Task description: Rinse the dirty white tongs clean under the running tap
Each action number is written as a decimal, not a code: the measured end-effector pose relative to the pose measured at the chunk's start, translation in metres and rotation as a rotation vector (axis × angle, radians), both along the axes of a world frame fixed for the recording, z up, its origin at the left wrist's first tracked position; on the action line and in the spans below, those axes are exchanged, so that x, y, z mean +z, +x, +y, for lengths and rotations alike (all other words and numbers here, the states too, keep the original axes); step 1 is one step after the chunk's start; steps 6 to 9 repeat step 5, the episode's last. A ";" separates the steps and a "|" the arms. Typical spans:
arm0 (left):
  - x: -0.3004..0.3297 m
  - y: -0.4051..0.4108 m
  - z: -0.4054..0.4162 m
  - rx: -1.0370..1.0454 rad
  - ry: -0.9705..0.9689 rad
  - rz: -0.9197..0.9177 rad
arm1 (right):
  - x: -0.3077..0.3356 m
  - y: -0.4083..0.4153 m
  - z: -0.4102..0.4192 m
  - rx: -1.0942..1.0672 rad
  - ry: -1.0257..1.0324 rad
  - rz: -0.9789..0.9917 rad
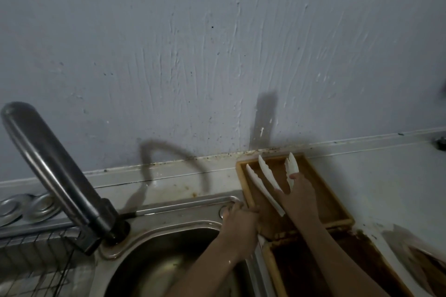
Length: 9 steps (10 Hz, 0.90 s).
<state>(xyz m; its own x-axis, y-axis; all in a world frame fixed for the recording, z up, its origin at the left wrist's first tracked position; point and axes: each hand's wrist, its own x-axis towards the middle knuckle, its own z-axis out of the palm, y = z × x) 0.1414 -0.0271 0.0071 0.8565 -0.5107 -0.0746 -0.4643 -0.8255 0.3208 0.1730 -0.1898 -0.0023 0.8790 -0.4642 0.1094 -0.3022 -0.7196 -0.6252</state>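
White tongs lie in a brown wooden tray (323, 190) on the counter, right of the sink. One pair (265, 176) rests with its two serrated arms spread, pointing at the wall. My right hand (301, 196) lies over the tray, its fingertips closed on a second white pair (292, 164) near the tray's far edge. My wet left hand (239, 222) grips the tray's left rim beside the sink. The steel tap (55, 166) rises at the left; no water stream shows.
A steel sink (169, 236) lies below the tap. A second dark, stained tray (301, 272) sits nearer me on the counter. A wire rack (36, 263) stands at the lower left. The grey wall runs close behind the counter.
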 end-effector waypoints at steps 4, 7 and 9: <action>0.026 -0.007 -0.001 -0.028 0.194 0.073 | 0.013 -0.009 0.005 0.119 -0.157 0.156; 0.046 -0.011 0.005 0.039 0.111 0.097 | 0.038 -0.013 0.004 0.165 -0.166 0.113; 0.046 -0.011 0.005 0.039 0.111 0.097 | 0.038 -0.013 0.004 0.165 -0.166 0.113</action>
